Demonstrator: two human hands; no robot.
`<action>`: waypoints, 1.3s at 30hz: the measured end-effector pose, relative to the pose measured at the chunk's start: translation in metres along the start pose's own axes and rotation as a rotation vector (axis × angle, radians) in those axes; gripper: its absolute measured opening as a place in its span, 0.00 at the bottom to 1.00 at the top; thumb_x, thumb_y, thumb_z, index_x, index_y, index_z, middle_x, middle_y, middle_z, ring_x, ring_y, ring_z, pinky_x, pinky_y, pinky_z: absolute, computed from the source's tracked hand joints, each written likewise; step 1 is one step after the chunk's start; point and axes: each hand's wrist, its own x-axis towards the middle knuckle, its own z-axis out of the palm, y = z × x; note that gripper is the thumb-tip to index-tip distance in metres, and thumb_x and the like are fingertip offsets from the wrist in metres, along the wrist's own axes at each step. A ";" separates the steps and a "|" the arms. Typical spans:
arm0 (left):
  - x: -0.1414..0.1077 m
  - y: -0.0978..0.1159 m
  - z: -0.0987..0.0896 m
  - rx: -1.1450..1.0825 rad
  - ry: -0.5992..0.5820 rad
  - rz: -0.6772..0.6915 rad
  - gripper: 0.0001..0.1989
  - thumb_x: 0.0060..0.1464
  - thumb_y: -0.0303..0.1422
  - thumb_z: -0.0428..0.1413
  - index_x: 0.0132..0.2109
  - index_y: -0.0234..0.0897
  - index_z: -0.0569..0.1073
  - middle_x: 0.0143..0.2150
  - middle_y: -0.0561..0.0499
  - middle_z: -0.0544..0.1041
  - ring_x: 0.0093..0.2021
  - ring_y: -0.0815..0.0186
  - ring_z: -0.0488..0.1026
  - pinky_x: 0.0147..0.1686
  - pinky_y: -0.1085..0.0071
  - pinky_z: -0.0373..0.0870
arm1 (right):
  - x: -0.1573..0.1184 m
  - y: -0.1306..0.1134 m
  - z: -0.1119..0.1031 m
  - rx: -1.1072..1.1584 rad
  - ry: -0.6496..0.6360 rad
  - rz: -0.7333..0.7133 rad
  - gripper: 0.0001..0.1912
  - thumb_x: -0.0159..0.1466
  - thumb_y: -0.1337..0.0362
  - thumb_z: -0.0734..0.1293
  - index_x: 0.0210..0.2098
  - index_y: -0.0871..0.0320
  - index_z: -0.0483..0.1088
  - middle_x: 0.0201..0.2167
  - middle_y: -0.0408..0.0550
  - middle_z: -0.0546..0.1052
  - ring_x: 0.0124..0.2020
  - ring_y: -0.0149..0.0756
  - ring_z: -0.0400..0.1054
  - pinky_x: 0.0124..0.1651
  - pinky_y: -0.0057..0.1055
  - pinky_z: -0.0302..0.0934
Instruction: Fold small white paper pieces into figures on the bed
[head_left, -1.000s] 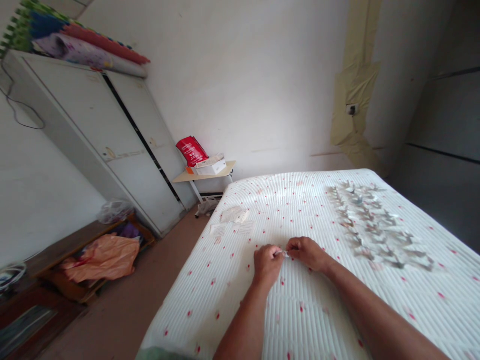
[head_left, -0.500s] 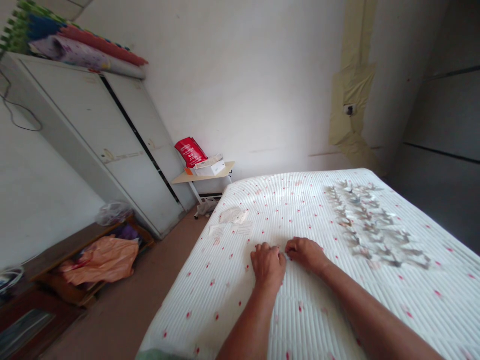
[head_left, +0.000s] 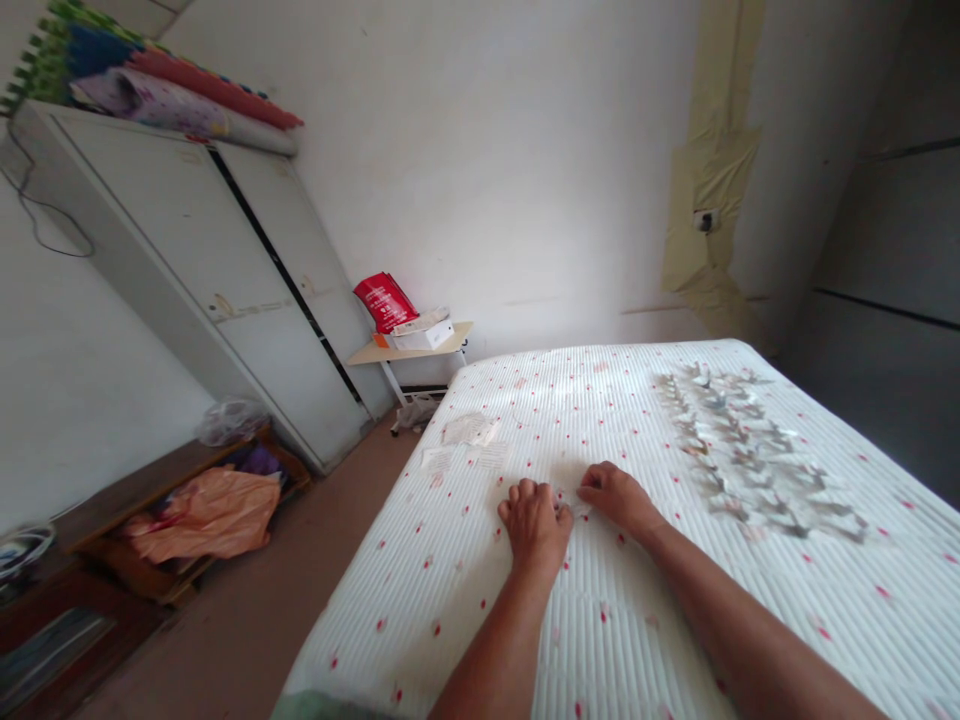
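My left hand (head_left: 534, 520) rests low over the mattress, its fingers curled around a small piece of paper (head_left: 568, 503) that is mostly hidden. Close by on the right, my right hand (head_left: 613, 495) pinches the other side of that pale piece with thumb and forefinger. Its exact shape is too small to make out. Several printed paper pieces (head_left: 471, 432) lie flat beyond my left hand. Folded paper cranes (head_left: 739, 425) stand in rows on the right part of the mattress.
The mattress (head_left: 450, 640) has a white ribbed cover with red dots. Past its far left corner, a small table (head_left: 367, 354) bears a red bag (head_left: 385, 302) and a white box (head_left: 426, 337). A grey cabinet (head_left: 165, 230) and a low wooden bench (head_left: 97, 500) stand left.
My right hand has shifted slightly up and away from my left hand, so the gap between them is wider. The view has moved a little; the cranes and flat papers stay put.
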 end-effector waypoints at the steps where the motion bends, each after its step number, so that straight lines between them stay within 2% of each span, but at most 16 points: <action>1: 0.000 0.000 0.000 0.001 0.005 0.001 0.08 0.51 0.38 0.52 0.36 0.40 0.70 0.41 0.48 0.68 0.48 0.58 0.60 0.43 0.63 0.53 | -0.002 -0.003 0.002 -0.027 0.005 0.008 0.04 0.54 0.65 0.64 0.26 0.58 0.71 0.32 0.46 0.71 0.29 0.29 0.64 0.31 0.24 0.53; 7: 0.000 0.000 0.001 -0.001 -0.003 -0.004 0.09 0.51 0.39 0.52 0.36 0.40 0.70 0.41 0.49 0.68 0.48 0.59 0.60 0.43 0.63 0.53 | -0.011 -0.015 0.011 -0.175 0.065 -0.037 0.02 0.52 0.66 0.66 0.26 0.58 0.70 0.32 0.48 0.69 0.37 0.36 0.63 0.34 0.27 0.53; 12: 0.000 0.002 -0.002 -0.004 -0.022 -0.034 0.08 0.51 0.38 0.52 0.35 0.40 0.70 0.41 0.49 0.68 0.48 0.59 0.60 0.44 0.63 0.52 | -0.010 -0.016 0.011 -0.210 0.044 -0.020 0.02 0.52 0.70 0.65 0.26 0.59 0.70 0.33 0.48 0.69 0.37 0.36 0.63 0.34 0.27 0.53; 25: -0.001 0.002 -0.005 -0.003 -0.037 -0.043 0.09 0.52 0.38 0.50 0.36 0.40 0.70 0.42 0.49 0.68 0.48 0.60 0.61 0.43 0.64 0.53 | -0.004 -0.002 0.008 -0.127 0.056 -0.052 0.04 0.51 0.73 0.63 0.23 0.60 0.69 0.30 0.48 0.68 0.34 0.33 0.63 0.36 0.26 0.54; 29: -0.001 0.001 -0.003 -0.006 -0.003 -0.037 0.08 0.51 0.38 0.51 0.35 0.40 0.70 0.41 0.50 0.68 0.47 0.60 0.61 0.43 0.64 0.53 | -0.002 0.005 0.004 -0.094 0.087 -0.033 0.06 0.50 0.75 0.62 0.21 0.61 0.68 0.29 0.48 0.68 0.31 0.31 0.63 0.34 0.26 0.54; 32: -0.001 0.002 -0.003 0.007 -0.008 -0.037 0.07 0.52 0.37 0.51 0.37 0.41 0.70 0.42 0.49 0.68 0.48 0.59 0.61 0.43 0.64 0.53 | 0.000 0.011 0.000 -0.067 0.092 -0.015 0.05 0.51 0.73 0.62 0.22 0.61 0.69 0.28 0.47 0.69 0.28 0.30 0.63 0.32 0.25 0.54; 36: -0.001 0.004 -0.005 0.025 -0.020 -0.054 0.08 0.52 0.37 0.51 0.38 0.41 0.70 0.43 0.48 0.68 0.48 0.59 0.61 0.43 0.64 0.53 | -0.003 0.009 -0.001 0.046 0.099 -0.051 0.03 0.54 0.69 0.64 0.28 0.59 0.70 0.32 0.46 0.71 0.32 0.29 0.65 0.35 0.23 0.56; 39: -0.001 0.006 -0.006 0.019 -0.025 -0.059 0.08 0.52 0.37 0.51 0.37 0.41 0.70 0.43 0.49 0.68 0.49 0.60 0.60 0.43 0.65 0.53 | -0.010 -0.001 0.005 0.051 0.075 -0.082 0.01 0.52 0.68 0.66 0.25 0.58 0.70 0.34 0.46 0.71 0.37 0.33 0.64 0.37 0.26 0.56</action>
